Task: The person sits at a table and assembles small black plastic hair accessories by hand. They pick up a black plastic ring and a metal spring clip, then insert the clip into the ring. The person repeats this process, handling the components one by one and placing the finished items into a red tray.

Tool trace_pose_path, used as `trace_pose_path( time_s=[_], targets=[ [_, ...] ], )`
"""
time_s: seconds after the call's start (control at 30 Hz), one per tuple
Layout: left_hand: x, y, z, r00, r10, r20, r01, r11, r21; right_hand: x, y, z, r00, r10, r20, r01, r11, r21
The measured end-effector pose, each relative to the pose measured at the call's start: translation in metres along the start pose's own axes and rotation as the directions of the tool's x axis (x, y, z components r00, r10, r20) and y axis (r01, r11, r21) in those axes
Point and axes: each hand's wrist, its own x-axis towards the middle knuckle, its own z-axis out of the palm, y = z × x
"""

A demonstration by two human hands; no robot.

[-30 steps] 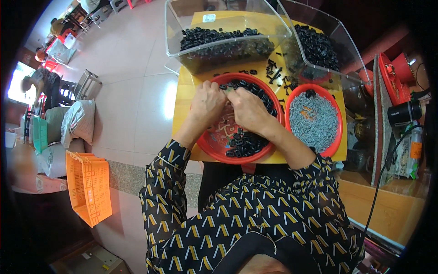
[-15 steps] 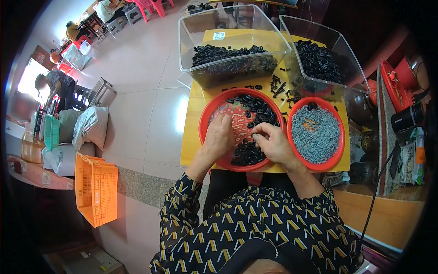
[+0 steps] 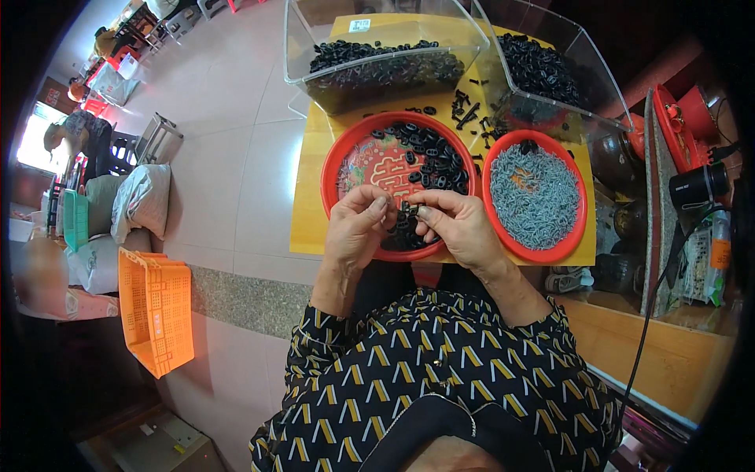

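My left hand and my right hand are close together over the near edge of a round red tray. My right thumb and fingers pinch a small black plastic part. The left fingertips are pressed together just left of it; whatever they hold is too small to make out. Inside the tray, loose black oval parts lie along the right side and under my hands, over a printed red pattern. A second red tray, right of my right hand, is filled with small silvery screws.
Two clear plastic bins with heaps of black parts stand at the table's far side. Dark screw-like pieces lie on the yellow table. An orange crate and white sacks stand left. Other people work farther off.
Both hands have come together at the near side of the tray, the left moving toward the right. The whole view has shifted, so the table sits higher in the picture.
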Motion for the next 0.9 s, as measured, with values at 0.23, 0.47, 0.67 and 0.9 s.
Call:
trace_pose_path(
  time_s=[0.23,0.47,0.67,0.9],
  targets=[
    [-0.008,-0.011,0.003,0.998,-0.025,0.054,0.035,0.980,-0.196,0.001,0.004,0.011,0.999,-0.034,-0.002,0.034,0.999,-0.008],
    [-0.014,-0.012,0.013,0.997,-0.057,-0.057,0.042,0.973,-0.226,0.000,0.010,0.020,0.997,-0.066,-0.042,0.065,0.998,-0.009],
    [-0.015,-0.017,0.008,0.996,-0.050,-0.080,0.032,0.976,-0.214,0.002,0.012,0.023,0.996,-0.067,-0.061,0.063,0.996,-0.064],
    [-0.015,-0.019,0.008,0.997,-0.008,-0.082,-0.007,0.983,-0.184,0.002,0.014,0.022,0.996,-0.047,-0.078,0.041,0.996,-0.085]
  ],
)
